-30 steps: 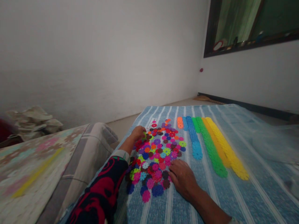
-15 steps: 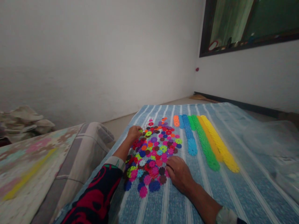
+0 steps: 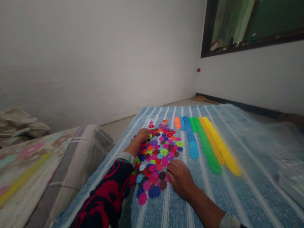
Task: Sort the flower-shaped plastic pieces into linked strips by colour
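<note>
Many small flower-shaped plastic discs in pink, purple, red, dark blue, brown and yellow-green lie in a loose, overlapping spread on the striped blue cloth. At the far left of the spread, my left hand is closed, its fingertips on a yellow-green disc. My right hand rests at the near right edge of the spread with its fingers curled inward. A pink disc shows beside those fingers, and whatever they hold is hidden.
Right of the spread lie overlapping rows of discs: orange, blue, green and yellow. Clear plastic bags lie at the right edge. A draped surface with a floral cover stands at the left. A wall rises behind.
My left hand has moved a little to the right over the discs, onto a yellow-green one. My right hand has stayed at the near right edge. The view has shifted slightly.
</note>
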Available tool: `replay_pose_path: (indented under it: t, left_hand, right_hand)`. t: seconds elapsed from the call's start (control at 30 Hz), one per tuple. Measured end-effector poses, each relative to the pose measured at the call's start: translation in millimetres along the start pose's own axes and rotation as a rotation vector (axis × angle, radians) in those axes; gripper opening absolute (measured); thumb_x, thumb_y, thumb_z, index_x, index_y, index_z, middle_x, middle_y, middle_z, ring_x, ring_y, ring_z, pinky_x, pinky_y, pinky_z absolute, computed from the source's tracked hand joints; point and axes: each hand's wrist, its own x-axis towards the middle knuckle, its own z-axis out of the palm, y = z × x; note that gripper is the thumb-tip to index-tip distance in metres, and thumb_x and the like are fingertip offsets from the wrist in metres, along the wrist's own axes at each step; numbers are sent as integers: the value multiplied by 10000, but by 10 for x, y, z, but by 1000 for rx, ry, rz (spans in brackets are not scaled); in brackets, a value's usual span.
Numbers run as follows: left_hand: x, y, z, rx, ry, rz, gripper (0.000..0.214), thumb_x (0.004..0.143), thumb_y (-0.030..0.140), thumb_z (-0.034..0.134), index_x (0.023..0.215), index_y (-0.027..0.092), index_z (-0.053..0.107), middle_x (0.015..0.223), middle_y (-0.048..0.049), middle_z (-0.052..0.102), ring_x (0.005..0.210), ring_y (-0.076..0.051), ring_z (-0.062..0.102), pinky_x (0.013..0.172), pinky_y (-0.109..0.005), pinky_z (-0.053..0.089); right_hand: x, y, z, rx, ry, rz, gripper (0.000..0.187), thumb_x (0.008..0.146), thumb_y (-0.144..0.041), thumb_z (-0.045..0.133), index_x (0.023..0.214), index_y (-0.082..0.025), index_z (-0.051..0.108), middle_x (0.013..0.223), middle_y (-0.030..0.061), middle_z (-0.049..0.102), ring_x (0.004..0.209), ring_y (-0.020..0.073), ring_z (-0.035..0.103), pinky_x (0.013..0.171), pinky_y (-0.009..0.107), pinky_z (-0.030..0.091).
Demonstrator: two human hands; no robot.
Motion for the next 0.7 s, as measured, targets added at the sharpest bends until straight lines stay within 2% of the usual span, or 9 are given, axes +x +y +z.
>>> replay_pose_path:
  t: [0.23,0.47,0.6,0.7]
  left_hand:
    - [29,-29,0,21,8,-56,249,636,201,711,871,175,789,821,-72,753,830,-250,693,710,-269,481]
    - [-33,-8,-32,-95,80,-95,151,595,236,747,732,174,742,639,-15,669,719,-203,646,605,-250,427]
    - [-261,62,-75,-223,113,-58,158,628,304,731,687,161,695,591,1,630,605,-158,584,556,-247,399]
    - [-606,189,-38,-461,102,72,218,585,359,745,599,171,637,556,33,585,555,-128,522,543,-240,382]
  right_hand:
    - [8,6,11,-16,26,-31,124,838,-89,587,874,-193,644,913,44,656,914,206,568,885,354,416]
    - [10,-21,4,-16,62,-43,121,827,-84,580,840,-192,632,879,43,652,873,211,575,848,363,436]
    - [62,-45,-25,26,216,-27,149,863,-98,514,848,-188,632,841,55,649,830,210,576,799,357,466]
    - [121,-41,-51,47,374,23,188,889,-143,495,983,-178,654,909,84,673,893,224,600,828,370,493]
